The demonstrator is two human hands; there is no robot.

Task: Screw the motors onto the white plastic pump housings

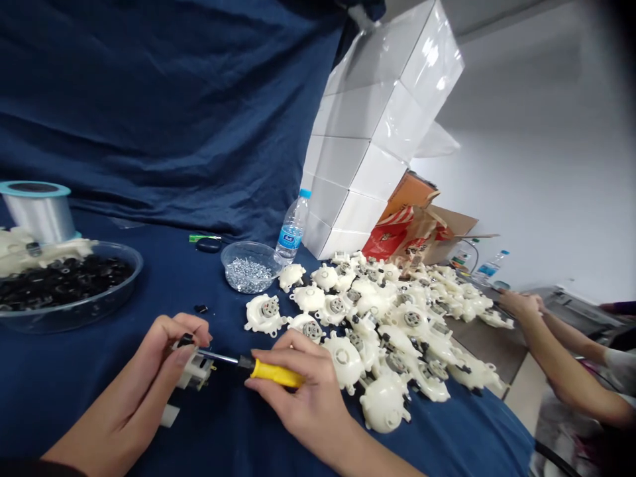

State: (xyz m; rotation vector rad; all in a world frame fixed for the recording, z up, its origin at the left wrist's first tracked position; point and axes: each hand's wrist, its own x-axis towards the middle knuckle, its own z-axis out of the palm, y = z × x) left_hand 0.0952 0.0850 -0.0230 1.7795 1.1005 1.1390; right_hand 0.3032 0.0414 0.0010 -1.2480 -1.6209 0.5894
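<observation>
My left hand (166, 368) is closed round a cream plastic part (191, 375) with a small black piece (185, 340) at its top, mostly covered by my fingers. In my right hand (303, 381) I grip a screwdriver (275, 373) by its yellow handle. Its metal shaft points left, and the tip meets the held part near my left fingertips; the exact contact point is hidden. Below my left hand a pale plastic piece (169, 415) shows. Two small black bits (201, 309) lie on the blue cloth just beyond it.
Cream motor housings (342, 358) are heaped to the right. Beyond my hands are a clear bowl of screws (248, 268) and a water bottle (292, 228). At left stand a tub of black parts (132, 278) and a spool (42, 212). White boxes (342, 172) and another person's arms (561, 368) are farther right.
</observation>
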